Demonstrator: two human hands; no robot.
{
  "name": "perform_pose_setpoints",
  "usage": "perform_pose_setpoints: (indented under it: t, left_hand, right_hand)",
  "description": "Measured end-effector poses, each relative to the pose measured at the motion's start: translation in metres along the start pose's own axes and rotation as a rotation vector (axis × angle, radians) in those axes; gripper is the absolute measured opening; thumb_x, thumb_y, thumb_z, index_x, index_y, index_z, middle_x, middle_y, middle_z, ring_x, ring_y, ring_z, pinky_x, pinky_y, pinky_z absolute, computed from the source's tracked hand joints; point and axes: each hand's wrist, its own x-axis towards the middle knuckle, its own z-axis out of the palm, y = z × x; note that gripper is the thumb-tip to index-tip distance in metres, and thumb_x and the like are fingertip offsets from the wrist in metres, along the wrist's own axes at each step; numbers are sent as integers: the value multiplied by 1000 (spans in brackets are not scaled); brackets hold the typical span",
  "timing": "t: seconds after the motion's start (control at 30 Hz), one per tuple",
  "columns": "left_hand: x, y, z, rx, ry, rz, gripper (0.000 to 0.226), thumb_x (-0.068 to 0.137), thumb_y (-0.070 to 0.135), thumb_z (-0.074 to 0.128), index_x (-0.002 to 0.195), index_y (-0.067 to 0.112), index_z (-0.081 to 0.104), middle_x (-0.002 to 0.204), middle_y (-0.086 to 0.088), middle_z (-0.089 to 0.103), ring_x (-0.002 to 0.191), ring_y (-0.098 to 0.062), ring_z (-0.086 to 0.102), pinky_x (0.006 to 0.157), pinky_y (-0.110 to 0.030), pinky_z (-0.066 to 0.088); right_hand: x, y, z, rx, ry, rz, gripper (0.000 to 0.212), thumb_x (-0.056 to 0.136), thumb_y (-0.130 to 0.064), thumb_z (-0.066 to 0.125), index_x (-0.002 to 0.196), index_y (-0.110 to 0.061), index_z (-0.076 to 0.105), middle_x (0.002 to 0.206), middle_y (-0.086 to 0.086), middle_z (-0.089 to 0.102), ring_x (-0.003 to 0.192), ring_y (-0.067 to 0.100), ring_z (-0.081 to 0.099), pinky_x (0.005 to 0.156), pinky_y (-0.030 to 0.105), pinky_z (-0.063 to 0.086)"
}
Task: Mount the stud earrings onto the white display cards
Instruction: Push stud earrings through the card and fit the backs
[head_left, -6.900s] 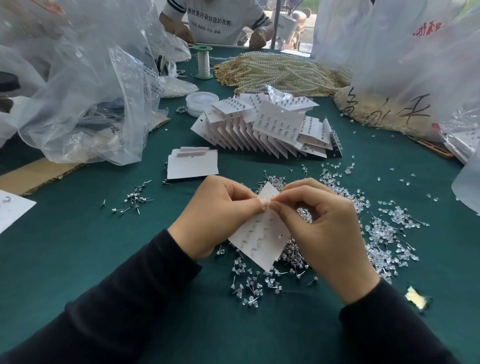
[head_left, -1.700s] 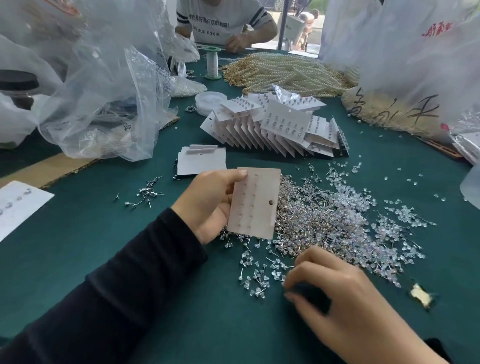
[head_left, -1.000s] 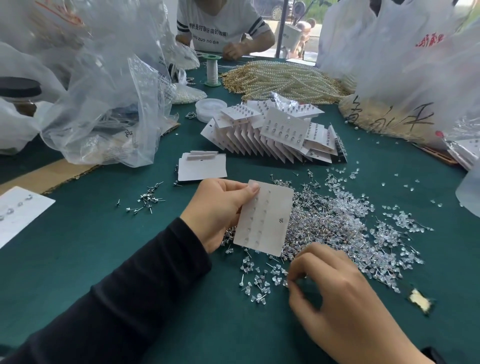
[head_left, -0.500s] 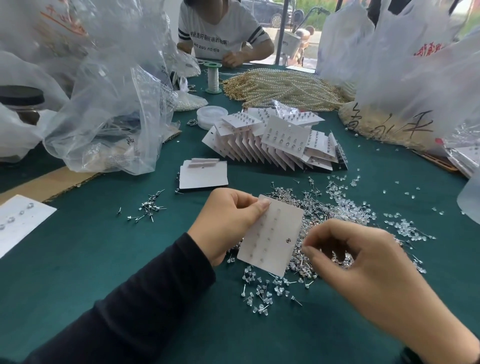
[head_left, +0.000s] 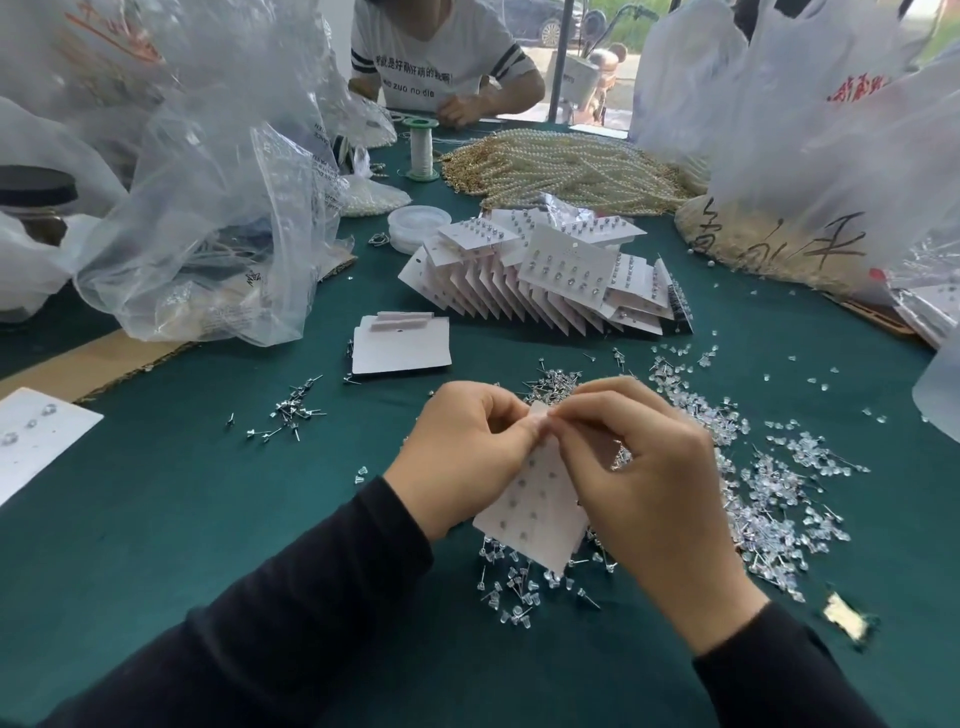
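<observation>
My left hand (head_left: 462, 457) grips a white display card (head_left: 535, 514) by its left edge, tilted above the green table. My right hand (head_left: 644, 483) pinches at the card's top corner, fingertips meeting those of the left hand; what sits between them is hidden. Loose stud earrings (head_left: 561, 382) and clear earring backs (head_left: 769, 499) lie scattered under and to the right of the hands. A small cluster of studs (head_left: 291, 415) lies to the left.
A fanned row of filled cards (head_left: 545, 275) stands behind, a stack of blank cards (head_left: 400, 345) to its left. Plastic bags (head_left: 208, 208) crowd the left side and right side. Pearl strands (head_left: 566, 171) and a thread spool (head_left: 420, 148) lie farther back. A person sits opposite.
My right hand lifted from the pile of studs and came up to the top corner of the card. The left hand kept hold of the card and tilted it.
</observation>
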Motion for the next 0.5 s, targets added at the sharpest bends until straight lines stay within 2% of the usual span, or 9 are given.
perform_pose_setpoints:
  t: [0.13, 0.23, 0.43, 0.5]
  left_hand:
    - [0, 0, 1, -35, 11, -33, 23, 84, 19, 63, 71, 0, 67, 64, -6, 60, 60, -13, 49, 59, -25, 40]
    - [1, -1, 0, -22, 21, -44, 23, 84, 21, 63, 70, 3, 67, 65, -7, 62, 60, -13, 51, 61, -28, 42]
    - [1, -2, 1, 51, 69, -21, 22, 82, 21, 64, 63, 11, 65, 57, 0, 58, 54, -10, 49, 56, -22, 40]
    - [1, -2, 1, 44, 85, -16, 22, 81, 21, 65, 61, 13, 65, 57, -1, 58, 54, -10, 48, 55, -22, 39]
  right_hand:
    - [-1, 4, -2, 27, 30, 16, 11, 74, 2, 71, 78, -7, 69, 79, -2, 64, 73, 5, 60, 69, 12, 49]
    - [-1, 4, -1, 29, 8, 28, 10, 75, 2, 71, 79, -7, 69, 80, -2, 64, 73, 4, 59, 68, 12, 49]
    - [-1, 5, 1, 36, 0, 45, 10, 75, 3, 70, 78, -7, 70, 80, -1, 64, 74, 4, 60, 67, 15, 50]
    - [-2, 3, 4, 21, 24, 50, 9, 75, 3, 70, 78, -6, 69, 80, -1, 64, 73, 3, 58, 67, 12, 48]
